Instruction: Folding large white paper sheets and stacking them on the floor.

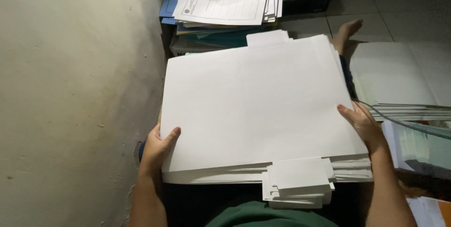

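A thick stack of large white folder sheets [256, 105] with tabs at the near and far edges rests on my lap. My left hand [157, 147] grips the stack's near left corner, thumb on the top sheet. My right hand [361, 123] holds the right edge, fingers curled over the top sheet. A tab of the stack [298, 180] juts toward me at the near edge.
A pale wall [70, 100] runs along the left. Beyond the stack stands a pile of printed papers and blue folders [225, 1]. More white sheets [399, 74] lie on the right over a low pile. A bare foot [346, 32] rests on the tiled floor.
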